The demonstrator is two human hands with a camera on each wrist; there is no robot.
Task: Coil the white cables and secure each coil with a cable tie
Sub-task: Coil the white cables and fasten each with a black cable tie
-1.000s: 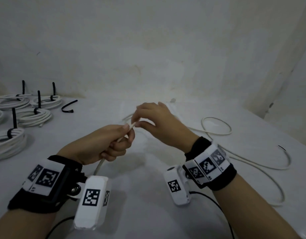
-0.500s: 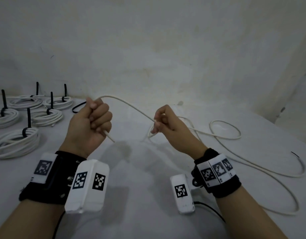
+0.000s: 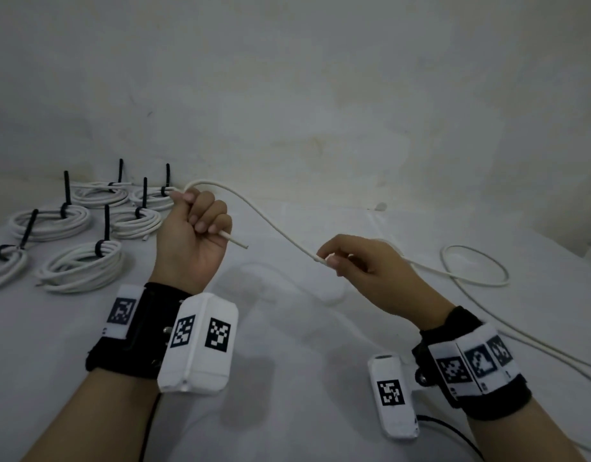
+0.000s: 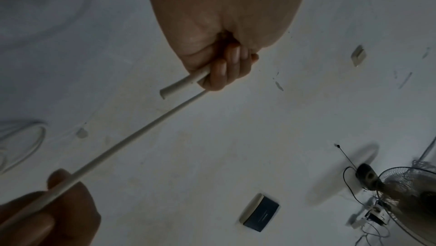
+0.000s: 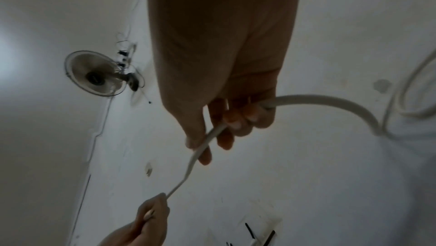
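Six tied coils [image 3: 84, 266], each cinched with a black cable tie [image 3: 106, 225], lie at far left; a seventh may be hidden. One loose white cable [image 3: 274, 228] runs between the hands. The left hand [image 3: 194, 241] is fisted round its end, the right hand [image 3: 364, 268] pinches it. Since a half-second ago the hands have drawn further apart. White table [image 3: 287, 378], stained white wall [image 3: 287, 95]; a fan [image 5: 101, 74] shows in the wrist views.
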